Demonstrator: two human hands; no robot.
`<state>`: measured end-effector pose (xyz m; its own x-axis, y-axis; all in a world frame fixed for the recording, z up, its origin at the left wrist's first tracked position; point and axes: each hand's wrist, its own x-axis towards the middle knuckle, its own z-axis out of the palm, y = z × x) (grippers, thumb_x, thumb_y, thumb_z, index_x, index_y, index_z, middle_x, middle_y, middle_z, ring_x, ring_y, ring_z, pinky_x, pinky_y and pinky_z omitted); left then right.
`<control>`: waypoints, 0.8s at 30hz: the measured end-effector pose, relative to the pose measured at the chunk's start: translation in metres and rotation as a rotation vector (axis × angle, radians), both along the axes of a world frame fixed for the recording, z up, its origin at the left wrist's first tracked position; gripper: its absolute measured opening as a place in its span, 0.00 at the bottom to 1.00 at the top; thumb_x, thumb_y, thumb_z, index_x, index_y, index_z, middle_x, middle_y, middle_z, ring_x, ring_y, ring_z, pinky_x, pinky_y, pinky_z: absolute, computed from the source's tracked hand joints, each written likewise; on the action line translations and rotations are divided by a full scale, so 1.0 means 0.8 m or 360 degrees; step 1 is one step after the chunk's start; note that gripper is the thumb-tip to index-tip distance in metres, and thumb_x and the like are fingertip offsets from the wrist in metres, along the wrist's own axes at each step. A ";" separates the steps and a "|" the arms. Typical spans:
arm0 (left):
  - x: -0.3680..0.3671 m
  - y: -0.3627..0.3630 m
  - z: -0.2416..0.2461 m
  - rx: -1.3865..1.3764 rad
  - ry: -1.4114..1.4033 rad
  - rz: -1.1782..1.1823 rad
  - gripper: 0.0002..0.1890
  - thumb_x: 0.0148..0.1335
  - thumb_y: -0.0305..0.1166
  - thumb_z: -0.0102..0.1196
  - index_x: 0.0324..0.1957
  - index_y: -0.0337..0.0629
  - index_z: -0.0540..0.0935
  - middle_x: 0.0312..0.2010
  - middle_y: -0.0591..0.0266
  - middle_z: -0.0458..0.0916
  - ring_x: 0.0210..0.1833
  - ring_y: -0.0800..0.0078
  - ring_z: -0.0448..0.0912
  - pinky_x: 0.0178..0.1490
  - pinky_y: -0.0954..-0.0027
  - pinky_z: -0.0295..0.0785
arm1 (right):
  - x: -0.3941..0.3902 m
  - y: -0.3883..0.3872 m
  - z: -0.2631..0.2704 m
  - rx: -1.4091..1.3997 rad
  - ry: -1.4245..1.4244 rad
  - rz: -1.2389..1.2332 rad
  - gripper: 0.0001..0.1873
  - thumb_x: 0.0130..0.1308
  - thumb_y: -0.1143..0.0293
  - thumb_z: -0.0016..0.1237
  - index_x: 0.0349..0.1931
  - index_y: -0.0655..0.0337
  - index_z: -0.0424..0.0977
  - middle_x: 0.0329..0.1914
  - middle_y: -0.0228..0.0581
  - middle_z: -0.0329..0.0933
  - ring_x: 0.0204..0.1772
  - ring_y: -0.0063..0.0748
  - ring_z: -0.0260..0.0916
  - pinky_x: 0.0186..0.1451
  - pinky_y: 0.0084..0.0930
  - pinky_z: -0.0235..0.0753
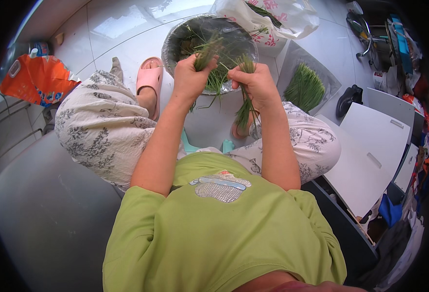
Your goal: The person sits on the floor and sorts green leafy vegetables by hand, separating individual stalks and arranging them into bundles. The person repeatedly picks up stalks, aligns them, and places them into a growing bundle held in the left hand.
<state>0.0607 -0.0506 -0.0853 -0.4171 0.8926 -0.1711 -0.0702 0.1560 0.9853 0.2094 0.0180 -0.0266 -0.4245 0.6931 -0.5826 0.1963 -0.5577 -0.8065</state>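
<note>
My left hand grips a bunch of thin green stalks, likely chives, above the near part of a lined bin. In my right hand is a second bunch of the stalks, its leafy ends hanging down toward my right foot. Both hands are level and a short way apart, with a few loose strands between them. Plant scraps lie inside the bin. To the right, a neat pile of green stalks rests on a clear plastic sheet on the floor.
A white plastic bag with more stalks stands behind the bin. An orange bag is at the far left. White drawer cabinets and a black shoe are on the right. My pink slipper is beside the bin.
</note>
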 end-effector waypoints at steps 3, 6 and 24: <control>0.000 -0.002 0.003 0.0079 0.0486 -0.0171 0.07 0.59 0.30 0.60 0.36 0.37 0.82 0.30 0.61 0.82 0.30 0.75 0.77 0.37 0.71 0.71 | 0.003 -0.001 -0.013 0.0072 0.0054 -0.0007 0.04 0.54 0.74 0.56 0.26 0.64 0.76 0.17 0.34 0.73 0.14 0.14 0.61 0.15 0.13 0.51; -0.001 -0.002 0.006 0.0199 0.0767 -0.0242 0.07 0.57 0.28 0.60 0.36 0.36 0.81 0.27 0.55 0.80 0.29 0.67 0.77 0.36 0.69 0.71 | 0.006 0.002 -0.018 0.0093 0.0086 -0.0020 0.04 0.54 0.75 0.56 0.25 0.64 0.76 0.18 0.35 0.73 0.16 0.16 0.63 0.17 0.14 0.54; -0.005 0.000 0.001 -0.0164 -0.0102 0.0413 0.10 0.57 0.34 0.61 0.31 0.35 0.82 0.22 0.71 0.77 0.26 0.82 0.70 0.31 0.75 0.66 | 0.001 -0.004 0.002 0.0143 0.0052 0.0015 0.05 0.58 0.71 0.54 0.29 0.62 0.75 0.19 0.35 0.75 0.13 0.11 0.56 0.14 0.12 0.49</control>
<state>0.0563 -0.0504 -0.0841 -0.6148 0.7339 -0.2886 -0.1824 0.2237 0.9574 0.2099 0.0148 -0.0248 -0.4489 0.7378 -0.5041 0.1739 -0.4812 -0.8592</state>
